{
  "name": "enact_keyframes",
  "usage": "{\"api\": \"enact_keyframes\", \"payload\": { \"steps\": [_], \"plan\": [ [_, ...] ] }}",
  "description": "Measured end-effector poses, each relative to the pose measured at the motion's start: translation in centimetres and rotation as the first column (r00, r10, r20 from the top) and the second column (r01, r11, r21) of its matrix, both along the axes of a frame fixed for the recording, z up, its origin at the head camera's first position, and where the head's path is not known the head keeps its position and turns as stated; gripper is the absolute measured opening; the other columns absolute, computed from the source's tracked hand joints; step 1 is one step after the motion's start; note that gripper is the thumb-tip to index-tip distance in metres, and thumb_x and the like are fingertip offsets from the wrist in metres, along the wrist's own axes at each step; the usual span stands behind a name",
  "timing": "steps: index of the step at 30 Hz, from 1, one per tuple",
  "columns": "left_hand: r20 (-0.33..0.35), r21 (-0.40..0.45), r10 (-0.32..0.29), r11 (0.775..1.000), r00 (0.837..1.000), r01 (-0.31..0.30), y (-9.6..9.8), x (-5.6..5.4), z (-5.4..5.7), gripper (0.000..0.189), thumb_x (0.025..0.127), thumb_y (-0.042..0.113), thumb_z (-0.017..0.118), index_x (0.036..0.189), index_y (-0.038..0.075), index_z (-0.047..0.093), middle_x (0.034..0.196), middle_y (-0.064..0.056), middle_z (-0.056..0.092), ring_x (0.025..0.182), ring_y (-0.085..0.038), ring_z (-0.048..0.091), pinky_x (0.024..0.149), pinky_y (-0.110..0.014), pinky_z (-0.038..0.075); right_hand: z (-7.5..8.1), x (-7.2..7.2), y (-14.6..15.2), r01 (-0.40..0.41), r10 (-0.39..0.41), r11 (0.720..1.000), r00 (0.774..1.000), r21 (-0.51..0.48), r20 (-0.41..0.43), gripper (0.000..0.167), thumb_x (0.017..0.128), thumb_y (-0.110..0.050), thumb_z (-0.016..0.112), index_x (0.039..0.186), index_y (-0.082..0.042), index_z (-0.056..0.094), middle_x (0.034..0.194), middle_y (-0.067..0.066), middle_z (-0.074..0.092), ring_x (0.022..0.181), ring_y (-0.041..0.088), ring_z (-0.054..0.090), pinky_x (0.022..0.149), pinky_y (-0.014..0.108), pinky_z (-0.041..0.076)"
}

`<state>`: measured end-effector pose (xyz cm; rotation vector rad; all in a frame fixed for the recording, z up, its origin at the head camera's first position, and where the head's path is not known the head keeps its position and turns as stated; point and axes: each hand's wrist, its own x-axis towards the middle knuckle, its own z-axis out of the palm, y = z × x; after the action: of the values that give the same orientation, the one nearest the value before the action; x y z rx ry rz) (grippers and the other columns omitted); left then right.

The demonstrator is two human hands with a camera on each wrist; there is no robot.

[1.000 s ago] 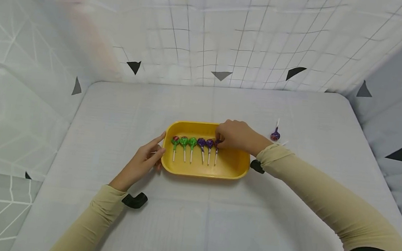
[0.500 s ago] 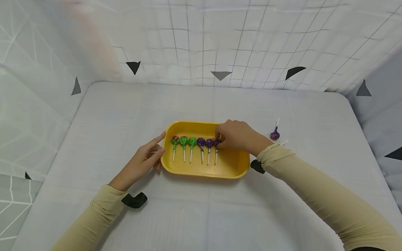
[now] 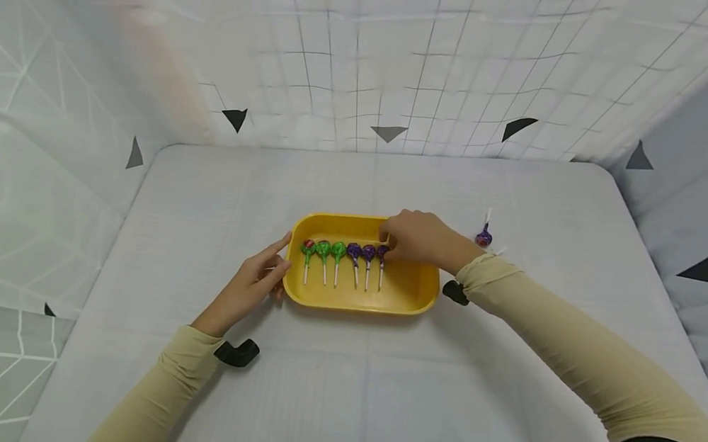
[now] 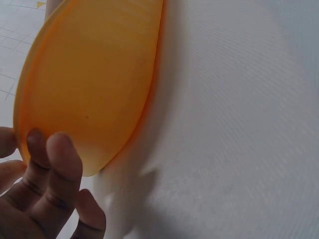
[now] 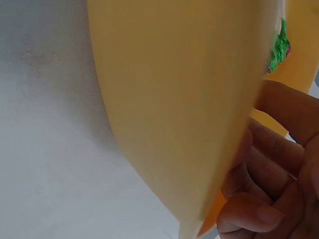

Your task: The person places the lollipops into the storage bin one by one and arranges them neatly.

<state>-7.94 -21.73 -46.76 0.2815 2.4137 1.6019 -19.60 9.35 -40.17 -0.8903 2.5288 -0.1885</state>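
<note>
A yellow tray [image 3: 404, 295] bears a row of wrapped lollipops on sticks. At its left lie a red-and-green lollipop [image 3: 309, 247] and two green ones, the nearer of them a green lollipop [image 3: 338, 250]. Right of those come purple ones, among them a purple lollipop [image 3: 354, 251]. My left hand [image 3: 254, 279] touches the tray's left end, its fingers loosely extended along the outside wall in the left wrist view. My right hand [image 3: 419, 238] reaches over the far right rim and pinches the rightmost purple lollipop [image 3: 382, 252] by its head. In the right wrist view the tray wall hides the fingertips.
Another purple lollipop [image 3: 483, 238] lies on the white-covered table [image 3: 312, 388] behind the right forearm, stick pointing away. A second white stick [image 3: 502, 251] shows beside the right sleeve. White patterned sheets hang at the back and sides.
The right hand has shifted very slightly to the right, baring a little more of the rightmost lollipop's head. The left hand and tray stay put.
</note>
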Motion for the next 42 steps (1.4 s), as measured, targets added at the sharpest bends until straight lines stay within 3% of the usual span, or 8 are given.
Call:
{"api": "enact_keyframes", "payload": {
  "steps": [8, 26, 38, 42],
  "plan": [
    [0.001, -0.005, 0.003, 1.000, 1.000, -0.003, 0.0, 0.0, -0.1, 0.058, 0.110, 0.021, 0.052, 0.164, 0.019, 0.030, 0.089, -0.015, 0.060, 0.067, -0.025, 0.059, 0.065, -0.031, 0.055, 0.7, 0.0, 0.6, 0.015, -0.015, 1.000, 1.000, -0.011, -0.018, 0.032, 0.092, -0.028, 0.078, 0.118, -0.009, 0.075, 0.109, 0.006, 0.077, 0.103, 0.027, 0.069, 0.090, 0.045, 0.058],
    [-0.024, -0.006, 0.001, 1.000, 1.000, -0.001, 0.0, -0.1, -0.2, 0.058, 0.110, 0.020, 0.052, 0.164, 0.016, 0.030, 0.089, -0.013, 0.061, 0.067, -0.026, 0.061, 0.064, -0.031, 0.055, 3.1, -0.8, 4.0, 0.089, -0.091, 0.995, 0.995, -0.052, -0.041, 0.031, 0.092, -0.030, 0.081, 0.114, -0.008, 0.076, 0.109, 0.005, 0.077, 0.103, 0.025, 0.070, 0.091, 0.045, 0.059],
    [-0.010, -0.010, 0.006, 1.000, 1.000, -0.006, 0.0, -0.2, -0.3, 0.058, 0.110, 0.021, 0.052, 0.164, 0.016, 0.031, 0.090, -0.015, 0.061, 0.068, -0.029, 0.061, 0.064, -0.031, 0.054, 4.0, -1.1, 6.6, 0.128, -0.132, 0.986, 0.991, -0.111, -0.030, 0.021, 0.093, -0.026, 0.078, 0.110, -0.013, 0.076, 0.105, 0.000, 0.077, 0.100, 0.023, 0.068, 0.086, 0.044, 0.058],
    [-0.006, -0.011, 0.008, 1.000, 1.000, -0.008, 0.0, -0.1, -0.2, 0.058, 0.110, 0.021, 0.052, 0.164, 0.017, 0.031, 0.090, -0.015, 0.061, 0.069, -0.028, 0.061, 0.064, -0.031, 0.055, 3.9, -1.4, 7.5, 0.148, -0.151, 0.982, 0.989, -0.120, -0.013, 0.020, 0.093, -0.019, 0.077, 0.111, -0.011, 0.075, 0.108, 0.003, 0.077, 0.087, 0.022, 0.068, 0.072, 0.038, 0.060]
  ]
}}
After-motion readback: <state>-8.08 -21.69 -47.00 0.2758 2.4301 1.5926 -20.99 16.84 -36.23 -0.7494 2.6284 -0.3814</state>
